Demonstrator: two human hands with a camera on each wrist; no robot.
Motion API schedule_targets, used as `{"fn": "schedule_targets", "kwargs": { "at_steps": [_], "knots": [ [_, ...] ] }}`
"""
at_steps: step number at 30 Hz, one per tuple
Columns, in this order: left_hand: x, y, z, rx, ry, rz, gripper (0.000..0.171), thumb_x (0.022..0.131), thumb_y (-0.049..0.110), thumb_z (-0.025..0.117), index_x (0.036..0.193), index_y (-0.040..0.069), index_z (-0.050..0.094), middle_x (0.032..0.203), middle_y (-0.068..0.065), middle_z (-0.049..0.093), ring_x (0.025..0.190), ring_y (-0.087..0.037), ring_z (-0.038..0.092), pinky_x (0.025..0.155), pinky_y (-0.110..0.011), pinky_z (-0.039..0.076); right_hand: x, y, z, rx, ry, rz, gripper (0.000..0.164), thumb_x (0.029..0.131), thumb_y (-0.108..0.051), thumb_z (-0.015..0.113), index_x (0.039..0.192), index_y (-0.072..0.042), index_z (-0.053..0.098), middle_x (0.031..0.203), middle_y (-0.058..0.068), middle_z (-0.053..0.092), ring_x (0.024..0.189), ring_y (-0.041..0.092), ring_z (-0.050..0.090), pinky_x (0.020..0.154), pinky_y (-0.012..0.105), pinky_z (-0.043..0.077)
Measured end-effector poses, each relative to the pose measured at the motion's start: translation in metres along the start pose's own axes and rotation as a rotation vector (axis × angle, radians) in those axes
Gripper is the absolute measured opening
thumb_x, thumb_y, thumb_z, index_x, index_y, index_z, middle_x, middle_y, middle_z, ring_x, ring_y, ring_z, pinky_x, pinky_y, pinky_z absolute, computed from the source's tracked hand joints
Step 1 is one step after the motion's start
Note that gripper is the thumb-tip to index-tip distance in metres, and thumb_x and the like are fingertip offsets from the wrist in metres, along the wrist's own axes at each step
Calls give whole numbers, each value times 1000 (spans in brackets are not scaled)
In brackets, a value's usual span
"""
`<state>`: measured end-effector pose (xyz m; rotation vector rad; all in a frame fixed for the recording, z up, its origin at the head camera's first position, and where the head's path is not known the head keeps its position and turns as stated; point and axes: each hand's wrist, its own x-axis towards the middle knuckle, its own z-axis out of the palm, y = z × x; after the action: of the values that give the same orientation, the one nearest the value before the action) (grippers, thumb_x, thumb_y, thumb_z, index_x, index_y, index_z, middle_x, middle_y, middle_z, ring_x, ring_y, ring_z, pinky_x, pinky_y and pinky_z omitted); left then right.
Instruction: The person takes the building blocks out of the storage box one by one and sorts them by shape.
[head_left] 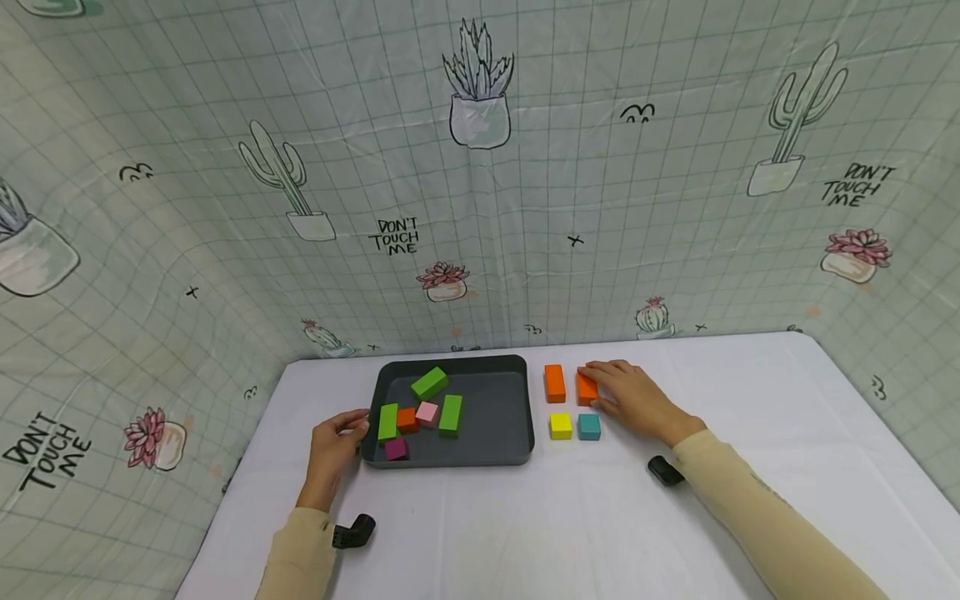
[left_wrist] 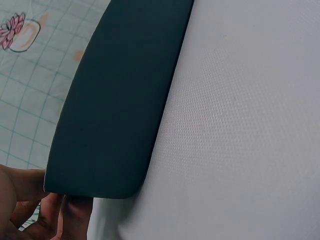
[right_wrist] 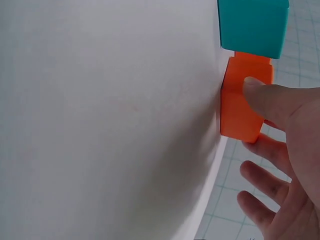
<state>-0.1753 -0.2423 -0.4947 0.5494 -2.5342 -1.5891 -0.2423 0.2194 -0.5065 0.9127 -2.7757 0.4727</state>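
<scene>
My left hand [head_left: 333, 446] holds the left edge of a dark grey tray [head_left: 495, 417], fingers bent at its rim; the left wrist view shows the tray's outer wall [left_wrist: 115, 100] with the thumb and fingers at its corner. To the right of the tray, my right hand [head_left: 637, 400] pinches an orange rectangular block [right_wrist: 240, 110] between thumb and index finger, the other fingers loosely bent. Beside that block stands a second orange block [head_left: 554, 383]. A yellow cube [head_left: 560, 426] and a teal cube [head_left: 588, 427] sit just in front of them.
Inside the tray lie several blocks: green ones such as a long green block [head_left: 451, 415], a small orange cube [head_left: 407, 420], a pink cube [head_left: 427, 414] and a magenta cube [head_left: 396, 449]. A white cloth [head_left: 480, 533] covers the table, and a patterned curtain [head_left: 525, 192] rises behind.
</scene>
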Motion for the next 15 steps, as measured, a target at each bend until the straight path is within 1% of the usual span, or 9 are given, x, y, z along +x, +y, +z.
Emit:
{"fn": "schedule_targets", "kwargs": {
  "at_steps": [5,10,15],
  "knots": [
    [1,0,0,-9,-3,6,27,90,8,57,116,3,63,106,-14,60,87,-21,49,60,-24,41,5,-2,-2,14,-31,2,55,84,-19,69,134,-9,49,136,12,47,121,32,40,98,51,31],
    [0,0,-1,-18,-3,1,27,90,8,58,116,3,63,106,-14,60,84,-19,49,60,-25,42,8,-1,1,24,-29,-2,55,84,-17,70,134,-9,49,137,12,46,121,33,40,97,52,32],
    [0,-1,-1,-24,-3,-4,27,90,9,58,116,2,63,106,-14,59,85,-20,49,62,-25,42,11,0,3,43,-54,20,55,85,-17,68,136,-10,47,140,13,42,123,34,38,99,53,30]
  ]
}}
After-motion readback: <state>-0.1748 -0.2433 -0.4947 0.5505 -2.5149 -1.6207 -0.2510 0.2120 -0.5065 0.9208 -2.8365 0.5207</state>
